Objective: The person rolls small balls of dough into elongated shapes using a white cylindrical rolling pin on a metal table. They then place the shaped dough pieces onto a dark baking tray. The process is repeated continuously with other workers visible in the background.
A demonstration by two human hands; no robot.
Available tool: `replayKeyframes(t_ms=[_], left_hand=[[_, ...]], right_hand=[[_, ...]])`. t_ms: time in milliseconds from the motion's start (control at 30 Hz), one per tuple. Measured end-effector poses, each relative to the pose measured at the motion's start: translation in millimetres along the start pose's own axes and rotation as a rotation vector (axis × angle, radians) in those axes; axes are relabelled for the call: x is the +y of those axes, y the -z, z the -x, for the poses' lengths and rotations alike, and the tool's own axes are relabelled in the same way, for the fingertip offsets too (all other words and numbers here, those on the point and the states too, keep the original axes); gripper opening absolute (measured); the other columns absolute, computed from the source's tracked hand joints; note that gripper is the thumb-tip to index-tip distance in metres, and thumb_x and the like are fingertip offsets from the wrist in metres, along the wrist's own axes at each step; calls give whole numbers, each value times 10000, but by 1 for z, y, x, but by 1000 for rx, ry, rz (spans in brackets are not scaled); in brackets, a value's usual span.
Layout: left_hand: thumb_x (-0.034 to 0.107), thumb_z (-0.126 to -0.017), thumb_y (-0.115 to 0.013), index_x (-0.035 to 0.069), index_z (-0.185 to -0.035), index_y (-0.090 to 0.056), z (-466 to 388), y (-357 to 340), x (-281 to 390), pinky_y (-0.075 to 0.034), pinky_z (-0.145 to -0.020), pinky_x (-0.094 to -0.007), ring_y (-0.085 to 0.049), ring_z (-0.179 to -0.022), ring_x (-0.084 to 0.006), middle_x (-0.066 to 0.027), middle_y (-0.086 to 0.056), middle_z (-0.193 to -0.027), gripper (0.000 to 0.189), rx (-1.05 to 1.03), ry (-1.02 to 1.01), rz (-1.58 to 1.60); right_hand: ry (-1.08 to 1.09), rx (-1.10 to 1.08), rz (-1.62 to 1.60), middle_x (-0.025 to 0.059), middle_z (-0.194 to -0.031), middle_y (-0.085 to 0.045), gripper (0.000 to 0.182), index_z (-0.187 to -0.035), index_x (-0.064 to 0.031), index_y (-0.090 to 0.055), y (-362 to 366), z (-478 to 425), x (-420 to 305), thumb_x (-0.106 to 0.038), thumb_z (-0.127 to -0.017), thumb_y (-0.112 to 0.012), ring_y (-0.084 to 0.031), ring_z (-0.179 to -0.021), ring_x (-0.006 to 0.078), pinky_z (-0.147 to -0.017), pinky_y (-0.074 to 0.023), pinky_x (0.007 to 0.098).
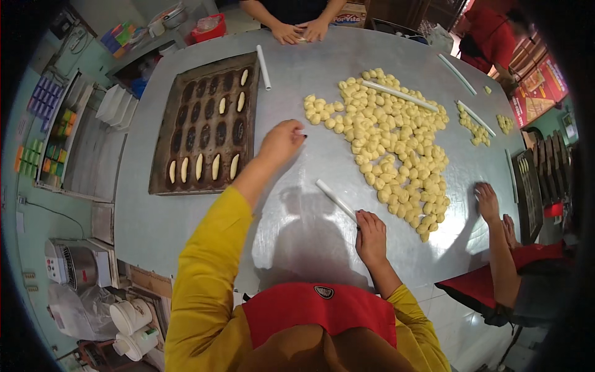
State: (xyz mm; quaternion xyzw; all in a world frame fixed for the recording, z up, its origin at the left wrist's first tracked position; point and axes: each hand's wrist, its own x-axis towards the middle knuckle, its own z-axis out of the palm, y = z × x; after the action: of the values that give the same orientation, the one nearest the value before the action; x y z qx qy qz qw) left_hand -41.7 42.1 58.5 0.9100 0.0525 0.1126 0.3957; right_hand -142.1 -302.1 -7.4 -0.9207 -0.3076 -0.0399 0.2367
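Observation:
My left hand (282, 139) hovers over the steel table (297, 162), between the mould tray and the dough balls. Its fingers are curled, and something whitish shows at the fingertips, too small to make out. Under my right hand (372, 235) lies the near end of a white pipe-like rolling pin (335, 199), gripped against the tabletop. A large spread of yellow dough balls (395, 135) covers the table ahead and to the right. To the left, a dark metal mould tray (156, 153) has oval hollows; several hold slim rolled dough pieces (199, 166), and the others show bare.
Another white rolling pin (399, 95) rests on the dough balls, and one more (263, 67) lies beside the tray. Across the table, a person's hands (300, 31) press a dough piece. At the right, another person's hand (487, 202) rests near the table edge.

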Motion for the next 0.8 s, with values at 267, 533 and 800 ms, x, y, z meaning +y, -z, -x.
replayKeyframes(t_ms=[267,533,800], left_hand=[[130,-856,-614,133,-1060,-678,-74,-73,-26,-513,-871,-445,-624,-1007,-315,-132,-587,-1116,213,45,-32,-343],[1,-807,-653,27,-1029,-661,41,-11,42,-523,-756,-357,-638,-800,-273,-127,-646,-957,224,-63,-113,129],[-110,-776,-472,73,-1476,-349,240,-57,13,-145,-1167,-563,-229,-1453,-385,-192,-292,-1552,734,-167,-169,-196]], right_hand=[[21,62,-17,110,-1222,-592,456,-1232,-43,-571,7,-5,-3,40,-784,-547,-537,-1139,298,-954,-409,426],[-9,104,15,99,-1192,-593,439,-1244,-50,-555,0,3,1,-1,-809,-569,-550,-1047,305,-880,-423,429],[85,68,28,139,-1081,-621,432,-1200,-44,-585,-15,-40,-8,4,-772,-614,-561,-990,325,-864,-446,407]])
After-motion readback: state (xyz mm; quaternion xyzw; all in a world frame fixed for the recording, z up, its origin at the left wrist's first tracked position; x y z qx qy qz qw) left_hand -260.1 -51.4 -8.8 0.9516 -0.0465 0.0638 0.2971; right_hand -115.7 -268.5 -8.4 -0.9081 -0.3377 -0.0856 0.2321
